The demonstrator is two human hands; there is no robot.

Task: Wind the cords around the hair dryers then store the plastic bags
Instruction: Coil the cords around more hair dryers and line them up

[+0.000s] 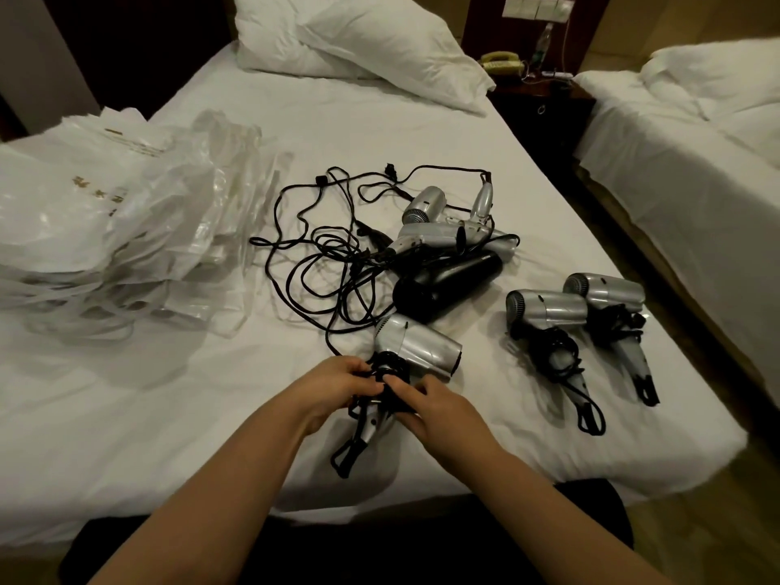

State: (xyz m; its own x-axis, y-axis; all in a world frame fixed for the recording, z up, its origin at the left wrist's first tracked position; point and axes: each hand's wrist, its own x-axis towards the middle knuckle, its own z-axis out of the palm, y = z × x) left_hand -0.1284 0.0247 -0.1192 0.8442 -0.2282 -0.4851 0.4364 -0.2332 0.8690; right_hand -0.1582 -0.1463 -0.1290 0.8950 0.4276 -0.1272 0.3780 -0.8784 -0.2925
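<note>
A silver hair dryer (415, 346) lies on the white bed near the front edge, its black cord (390, 365) partly coiled around the handle. My left hand (337, 384) grips the coils on the handle's left side. On the other side my right hand (430, 405) pinches the cord. Two silver dryers (548, 310) (608, 291) with wound cords lie to the right. A pile of silver dryers (434, 223) and one black dryer (447, 285) sits behind, amid tangled loose cords (312, 255). Clear plastic bags (126, 221) are heaped at the left.
White pillows (358, 40) lie at the head of the bed. A dark nightstand (544, 111) with a telephone (502, 61) and a bottle stands at the back right. A second white bed (696, 133) is on the right, across a narrow gap.
</note>
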